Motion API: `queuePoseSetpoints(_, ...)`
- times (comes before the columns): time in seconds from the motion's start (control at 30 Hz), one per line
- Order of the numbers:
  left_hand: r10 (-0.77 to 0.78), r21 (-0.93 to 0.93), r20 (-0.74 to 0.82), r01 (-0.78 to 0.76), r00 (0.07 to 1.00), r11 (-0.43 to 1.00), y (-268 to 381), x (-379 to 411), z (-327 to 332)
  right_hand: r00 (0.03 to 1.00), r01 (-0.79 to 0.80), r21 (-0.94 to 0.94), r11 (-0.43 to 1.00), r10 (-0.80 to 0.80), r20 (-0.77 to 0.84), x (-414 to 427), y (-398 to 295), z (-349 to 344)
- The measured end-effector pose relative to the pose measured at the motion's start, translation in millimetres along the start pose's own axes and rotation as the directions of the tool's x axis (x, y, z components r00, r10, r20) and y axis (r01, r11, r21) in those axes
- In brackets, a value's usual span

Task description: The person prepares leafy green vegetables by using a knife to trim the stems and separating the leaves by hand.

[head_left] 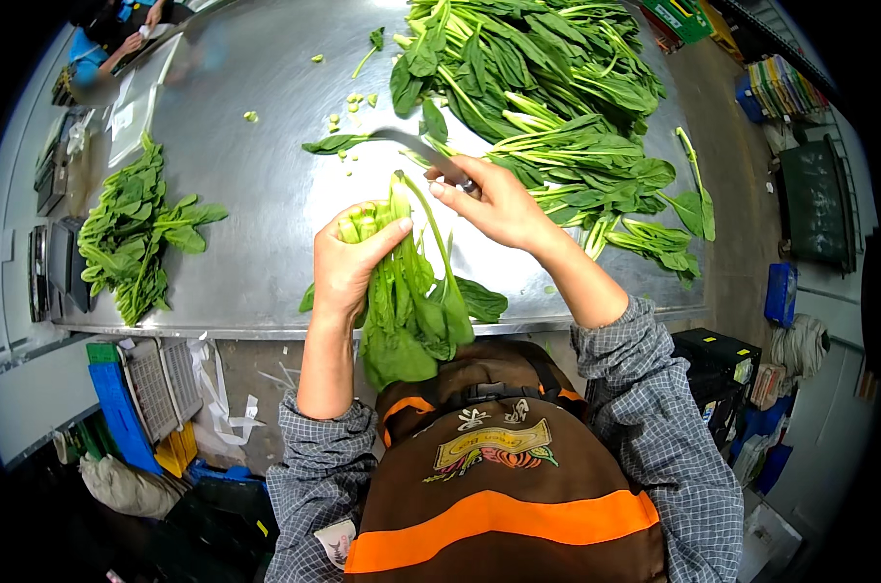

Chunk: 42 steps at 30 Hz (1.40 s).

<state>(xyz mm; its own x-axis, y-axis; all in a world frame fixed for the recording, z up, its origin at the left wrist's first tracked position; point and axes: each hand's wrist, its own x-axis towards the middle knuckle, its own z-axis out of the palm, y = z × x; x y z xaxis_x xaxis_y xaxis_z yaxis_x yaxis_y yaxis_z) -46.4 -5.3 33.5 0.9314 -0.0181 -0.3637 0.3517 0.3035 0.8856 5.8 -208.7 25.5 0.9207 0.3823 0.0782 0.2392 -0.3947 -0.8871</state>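
Observation:
My left hand grips a bunch of leafy greens, its pale stem ends up and its leaves hanging over the table's near edge. In my right hand is a knife with a curved blade, which points up and left above the stem ends. The knife's handle is mostly hidden by my fingers. Beyond my right hand a large heap of the same greens covers the far right of the steel table. A smaller pile of greens lies at the table's left edge.
Small cut stem pieces and a loose leaf lie beyond my hands. At the far left, another person's hands hold something white. Plastic crates stand below the table on the left, black crates on the right.

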Motion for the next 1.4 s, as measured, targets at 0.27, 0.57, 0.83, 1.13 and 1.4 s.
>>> queuePoseSetpoints(0.27, 0.013, 0.140, -0.066, -0.004, 0.998, 0.990, -17, -14, -29, 0.953, 0.267, -0.565, 0.781, -0.302, 0.033, -5, -7, 32)
queuePoseSetpoints(0.57, -0.054, 0.014, -0.067, 0.055, 0.996, 0.998, -29, -29, -60, 0.963, 0.268, -0.578, 0.771, -0.216, 0.159, -2, 79, 70)
queuePoseSetpoints(0.83, -0.107, 0.030, -0.026, 0.108, 0.994, 0.994, -24, -4, -71, 0.910, -0.291, 0.116, 0.950, 0.237, 0.341, 28, -5, 77)
queuePoseSetpoints(1.13, 0.010, 0.606, -0.295, 0.179, 0.956, 0.775, -33, 56, -97, 0.630, -0.758, 0.416, 0.502, 0.401, 0.665, 24, 52, 49)
queuePoseSetpoints(1.4, -0.100, 0.335, -0.062, 0.115, 0.993, 0.935, -7, 35, -71, 0.611, -0.786, 0.557, 0.269, 0.202, 0.765, 23, 55, 52)
